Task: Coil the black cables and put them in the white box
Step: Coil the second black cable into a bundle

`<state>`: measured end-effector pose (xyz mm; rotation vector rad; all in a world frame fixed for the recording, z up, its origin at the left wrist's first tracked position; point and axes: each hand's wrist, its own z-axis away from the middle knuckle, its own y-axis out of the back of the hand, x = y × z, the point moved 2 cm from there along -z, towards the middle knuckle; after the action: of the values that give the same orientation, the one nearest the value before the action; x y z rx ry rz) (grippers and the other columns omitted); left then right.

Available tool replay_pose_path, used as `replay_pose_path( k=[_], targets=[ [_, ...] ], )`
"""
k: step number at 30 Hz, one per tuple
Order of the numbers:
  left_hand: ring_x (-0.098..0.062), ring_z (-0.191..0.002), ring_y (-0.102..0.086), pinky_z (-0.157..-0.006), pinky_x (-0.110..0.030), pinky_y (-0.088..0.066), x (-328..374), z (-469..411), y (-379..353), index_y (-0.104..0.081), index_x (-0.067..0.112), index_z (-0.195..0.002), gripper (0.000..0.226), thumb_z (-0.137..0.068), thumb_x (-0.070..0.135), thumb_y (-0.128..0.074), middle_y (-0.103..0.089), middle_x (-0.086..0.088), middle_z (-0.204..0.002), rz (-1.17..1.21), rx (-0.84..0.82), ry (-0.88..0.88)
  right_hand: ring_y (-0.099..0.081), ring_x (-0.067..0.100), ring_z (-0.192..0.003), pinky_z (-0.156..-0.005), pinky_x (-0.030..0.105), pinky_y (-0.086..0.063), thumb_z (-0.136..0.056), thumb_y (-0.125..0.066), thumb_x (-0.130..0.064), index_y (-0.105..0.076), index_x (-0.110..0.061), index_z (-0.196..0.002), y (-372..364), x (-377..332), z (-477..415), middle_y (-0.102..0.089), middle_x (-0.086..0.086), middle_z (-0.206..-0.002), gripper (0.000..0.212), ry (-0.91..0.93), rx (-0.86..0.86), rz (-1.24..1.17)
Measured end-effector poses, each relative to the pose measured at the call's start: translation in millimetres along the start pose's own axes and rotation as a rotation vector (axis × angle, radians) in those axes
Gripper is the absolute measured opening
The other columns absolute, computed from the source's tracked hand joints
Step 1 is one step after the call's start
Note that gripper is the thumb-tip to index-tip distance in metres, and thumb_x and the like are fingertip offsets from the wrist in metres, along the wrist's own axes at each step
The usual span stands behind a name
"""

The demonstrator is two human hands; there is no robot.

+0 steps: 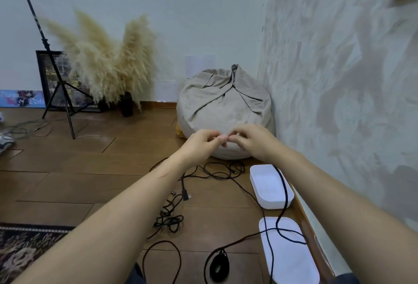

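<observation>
Writing: one item only, a poster [22, 100] standing on the floor [79, 170] against the far wall at the left. Its lettering is too blurred to read. No brand or label shows on any other item.

Hands: both are raised in front of a beanbag [224, 107]. The left hand [202, 143] and right hand [252, 140] have their fingers curled in narrow, with the fingertips [222, 138] of the two hands meeting. Whether anything is pinched between them cannot be told.

Task items: the box [269, 186] sits open on the floor close to the right-hand wall, below the right forearm. Its lid [291, 258] lies flat on the floor nearer the person. A dark cable [286, 193] comes out from under the right forearm, crosses the right side of the box and runs on over the lid, where it loops. Its upper end is hidden by the arm. Left of the box, thin loops [222, 171] of black cable lie spread on the floor. Nearer the person lies a tangle [168, 218] with a plug [185, 195] just above it. A single arc [161, 241] of cable lies at the lower edge, beside a black oval device [219, 265].

Other items: pampas grass [101, 57], a tripod [58, 86] and a framed picture [48, 75] stand at the far left. A patterned rug [22, 249] covers the near left corner.
</observation>
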<state>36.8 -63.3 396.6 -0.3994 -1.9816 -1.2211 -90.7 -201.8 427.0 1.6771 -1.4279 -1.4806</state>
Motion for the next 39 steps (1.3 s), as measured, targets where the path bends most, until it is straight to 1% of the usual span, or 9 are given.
replay_pose_path(
  k=[6, 10, 12, 17, 22, 26, 31, 35, 39],
  targets=[
    [-0.026, -0.086, -0.064, -0.084, -0.046, -0.053, -23.6, 8.3, 8.6, -0.068, 0.026, -0.085, 0.033, -0.104, 0.045, -0.049, -0.071, -0.006, -0.088, -0.115, -0.029, 0.055, -0.061, 0.014, -0.07, -0.073, 0.042, -0.053, -0.099, -0.058, -0.031, -0.066, -0.031, -0.086, 9.4, 32.5, 12.3, -0.064, -0.006, -0.07, 0.016, -0.125, 0.117, -0.114],
    [-0.011, -0.06, -0.059, -0.063, -0.033, -0.053, -13.6, 6.4, 2.1, -0.07, 0.023, -0.087, 0.027, -0.104, 0.035, -0.053, -0.064, 0.003, -0.073, -0.018, -0.016, 0.037, -0.061, 0.012, -0.091, -0.084, 0.034, -0.051, -0.094, -0.063, -0.045, -0.068, -0.029, -0.111, 4.5, 22.9, 10.4, -0.067, -0.008, -0.097, 0.023, -0.106, -0.092, -0.051],
    [-0.009, -0.056, -0.054, -0.056, -0.025, -0.046, -7.9, 3.6, -1.2, -0.072, 0.026, -0.09, 0.025, -0.104, 0.036, -0.054, -0.062, 0.003, -0.072, 0.019, -0.008, 0.016, -0.06, 0.013, -0.084, -0.078, 0.033, -0.048, -0.096, -0.062, -0.044, -0.071, -0.028, -0.101, 2.6, 9.7, 6.3, -0.068, -0.005, -0.089, 0.019, -0.028, -0.097, -0.017],
    [-0.009, -0.059, -0.054, -0.062, -0.025, -0.049, -21.4, 9.3, 1.4, -0.071, 0.012, -0.104, 0.028, -0.108, 0.027, -0.048, -0.061, 0.003, -0.072, 0.187, -0.033, 0.137, -0.058, 0.013, -0.071, -0.072, 0.042, -0.047, -0.098, -0.06, -0.036, -0.073, -0.025, -0.088, 21.3, 23.9, 6.6, -0.066, -0.005, -0.072, 0.02, -0.09, 0.23, -0.06],
    [-0.011, -0.053, -0.039, -0.053, -0.028, -0.046, -8.7, 8.9, -1.0, -0.067, 0.008, -0.104, 0.031, -0.109, 0.028, -0.044, -0.047, 0.006, -0.064, 0.304, -0.07, 0.142, -0.065, 0.014, -0.079, -0.075, 0.033, -0.051, -0.094, -0.06, -0.049, -0.07, -0.032, -0.107, 6.9, 18.2, 12.3, -0.07, -0.003, -0.08, 0.024, -0.109, -0.043, -0.098],
    [-0.01, -0.052, -0.037, -0.05, -0.023, -0.043, 4.0, 10.0, -7.2, -0.068, 0.011, -0.106, 0.03, -0.109, 0.031, -0.046, -0.047, 0.004, -0.069, 0.35, -0.108, 0.12, -0.065, 0.016, -0.069, -0.066, 0.032, -0.051, -0.1, -0.059, -0.03, -0.071, -0.02, -0.097, 6.0, 5.2, 7.0, -0.071, 0.009, -0.078, 0.015, -0.085, -0.057, -0.183],
    [-0.011, -0.066, -0.051, -0.069, -0.025, -0.05, -5.0, 10.0, -6.2, -0.07, 0.008, -0.112, 0.03, -0.108, 0.028, -0.049, -0.051, 0.004, -0.071, 0.531, -0.092, 0.2, -0.062, 0.013, -0.054, -0.05, 0.026, -0.05, -0.101, -0.057, -0.027, -0.068, -0.017, -0.101, 10.2, 20.0, 10.3, -0.065, 0.009, -0.079, 0.015, -0.242, 0.08, -0.227],
    [-0.015, -0.067, -0.055, -0.069, -0.027, -0.051, -3.4, 7.2, -12.4, -0.071, 0.011, -0.116, 0.031, -0.108, 0.03, -0.047, -0.05, 0.004, -0.067, 0.563, -0.024, 0.211, -0.062, 0.011, -0.079, -0.068, 0.026, -0.045, -0.1, -0.055, -0.021, -0.063, -0.022, -0.116, 7.9, 20.2, 8.6, -0.072, 0.0, -0.086, 0.018, -0.196, 0.012, -0.155],
    [-0.009, -0.057, -0.043, -0.084, -0.036, -0.057, -2.6, 3.5, -15.3, -0.07, 0.014, -0.125, 0.034, -0.108, 0.033, -0.047, -0.042, 0.006, -0.064, 0.685, -0.039, 0.214, -0.068, 0.012, -0.079, -0.077, 0.034, -0.051, -0.095, -0.06, -0.048, -0.065, -0.03, -0.119, 12.2, 16.4, 7.7, -0.073, 0.001, -0.082, 0.03, -0.149, 0.035, -0.154]
  ],
)
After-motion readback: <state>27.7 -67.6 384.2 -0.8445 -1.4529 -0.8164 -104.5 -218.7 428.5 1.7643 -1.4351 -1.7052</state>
